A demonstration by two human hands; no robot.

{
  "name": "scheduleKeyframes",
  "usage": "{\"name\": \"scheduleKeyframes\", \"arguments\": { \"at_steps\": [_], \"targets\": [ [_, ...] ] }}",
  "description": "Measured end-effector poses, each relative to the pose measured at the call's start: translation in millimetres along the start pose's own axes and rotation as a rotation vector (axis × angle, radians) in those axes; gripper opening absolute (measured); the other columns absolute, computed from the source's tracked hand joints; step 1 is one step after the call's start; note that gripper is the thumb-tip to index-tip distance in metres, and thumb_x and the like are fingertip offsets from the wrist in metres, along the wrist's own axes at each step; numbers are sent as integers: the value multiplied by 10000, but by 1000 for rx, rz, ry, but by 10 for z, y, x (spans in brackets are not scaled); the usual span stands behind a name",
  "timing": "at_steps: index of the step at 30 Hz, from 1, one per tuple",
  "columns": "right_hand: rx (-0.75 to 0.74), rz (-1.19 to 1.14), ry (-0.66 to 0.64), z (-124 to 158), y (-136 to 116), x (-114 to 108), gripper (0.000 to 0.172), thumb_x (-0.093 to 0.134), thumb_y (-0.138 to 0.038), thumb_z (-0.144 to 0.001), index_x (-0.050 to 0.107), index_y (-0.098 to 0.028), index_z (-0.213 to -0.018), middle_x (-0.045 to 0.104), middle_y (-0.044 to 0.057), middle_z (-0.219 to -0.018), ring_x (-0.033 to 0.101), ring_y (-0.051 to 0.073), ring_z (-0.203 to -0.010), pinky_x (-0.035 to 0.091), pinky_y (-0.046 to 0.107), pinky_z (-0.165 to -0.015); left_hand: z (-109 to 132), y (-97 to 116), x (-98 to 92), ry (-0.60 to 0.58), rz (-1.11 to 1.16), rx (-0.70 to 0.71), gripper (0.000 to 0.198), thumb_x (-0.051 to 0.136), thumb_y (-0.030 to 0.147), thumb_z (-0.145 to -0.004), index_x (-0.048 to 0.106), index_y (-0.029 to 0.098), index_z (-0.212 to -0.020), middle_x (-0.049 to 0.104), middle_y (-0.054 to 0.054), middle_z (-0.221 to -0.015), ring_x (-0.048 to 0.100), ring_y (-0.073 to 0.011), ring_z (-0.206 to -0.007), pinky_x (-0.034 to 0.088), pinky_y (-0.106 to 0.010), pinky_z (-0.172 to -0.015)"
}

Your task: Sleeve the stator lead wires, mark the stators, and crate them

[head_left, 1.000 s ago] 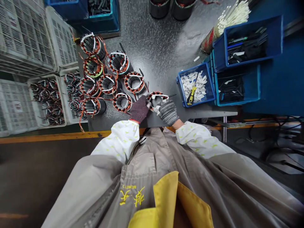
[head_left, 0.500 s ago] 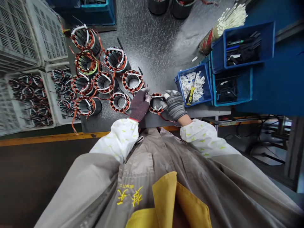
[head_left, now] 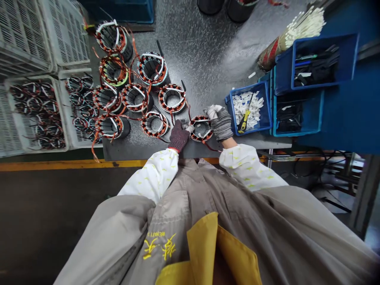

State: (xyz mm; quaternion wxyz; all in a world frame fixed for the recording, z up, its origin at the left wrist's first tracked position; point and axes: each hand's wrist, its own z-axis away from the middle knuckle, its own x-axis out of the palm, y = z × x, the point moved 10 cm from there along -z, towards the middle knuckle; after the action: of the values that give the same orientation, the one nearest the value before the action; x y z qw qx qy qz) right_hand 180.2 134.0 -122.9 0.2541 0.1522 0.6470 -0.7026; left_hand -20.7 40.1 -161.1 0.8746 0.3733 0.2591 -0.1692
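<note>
A ring-shaped motor stator (head_left: pixel 201 139) with copper windings and white lacing stands near the table's front edge, between my hands. On its left side, my left hand (head_left: pixel 179 135), in a dark maroon glove, has its fingers closed at the winding rim. My right hand (head_left: pixel 222 123), in a grey striped glove with pale fingertips, is by the upper right rim with its fingers bent together. Whatever those fingers hold is too small to make out. A red lead trails from the stator toward my right wrist. Close to my left hand stands another wound stator (head_left: pixel 154 124).
Several more stators (head_left: pixel 135 97) crowd the left of the table (head_left: pixel 190 51). White crates (head_left: pixel 61 146) of stators stand further left. At right are a blue bin (head_left: pixel 252 107) of white pieces with a yellow screwdriver (head_left: pixel 244 120), stacked blue bins (head_left: pixel 323 81) and a bundle of white sleeves (head_left: pixel 305 25).
My left hand has drawn down to the stator's left side. My right hand has shifted slightly up and off the ring, uncovering more of its rim. The whole view has shifted a little.
</note>
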Motion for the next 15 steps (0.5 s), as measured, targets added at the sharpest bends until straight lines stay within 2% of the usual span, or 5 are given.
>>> {"name": "scheduleKeyframes", "arguments": {
  "at_steps": [3, 6, 9, 13, 15],
  "targets": [
    [-182, 340, -237, 5, -208, 217, 315, 838, -413, -972, 817, -181, -1183, 792, 170, -1298, 677, 335, -1193, 519, 535, -1166, 21, 31, -11, -5, -20, -18, 535, 844, 422, -922, 689, 184, -1376, 785, -181, -1329, 734, -377, -1279, 558, -478, -1127],
    [-278, 530, -432, 125, -249, 424, 305, 755, -351, -1049, 815, -201, -1307, 752, 161, -1485, 648, 333, -1294, 459, 530, -1212, 33, 32, -18, 11, 15, -21, 523, 855, 399, -904, 698, 214, -1368, 793, -143, -1317, 737, -360, -1267, 556, -473, -1141],
    [-237, 520, -377, 202, -186, 444, 305, 601, -314, -1131, 841, -225, -1297, 788, 138, -1441, 665, 315, -1297, 444, 531, -1229, 70, 1, -4, 33, 68, -13, 468, 837, 388, -916, 707, 220, -1333, 791, -131, -1336, 733, -344, -1282, 553, -462, -1158],
    [-119, 354, -205, 215, -17, 351, 285, 616, -321, -1095, 876, -216, -1145, 833, 151, -1310, 705, 319, -1260, 473, 540, -1238, 116, -9, 45, 41, 135, 11, 392, 821, 371, -929, 699, 219, -1270, 806, -118, -1294, 748, -314, -1230, 568, -430, -1140],
    [-101, 221, -159, 130, 33, 255, 318, 605, -399, -1100, 860, -215, -1060, 849, 151, -1196, 723, 308, -1203, 509, 511, -1198, 107, 22, 64, 39, 169, 33, 356, 819, 352, -927, 697, 225, -1237, 812, -106, -1281, 753, -296, -1215, 570, -413, -1138]
  ]
}}
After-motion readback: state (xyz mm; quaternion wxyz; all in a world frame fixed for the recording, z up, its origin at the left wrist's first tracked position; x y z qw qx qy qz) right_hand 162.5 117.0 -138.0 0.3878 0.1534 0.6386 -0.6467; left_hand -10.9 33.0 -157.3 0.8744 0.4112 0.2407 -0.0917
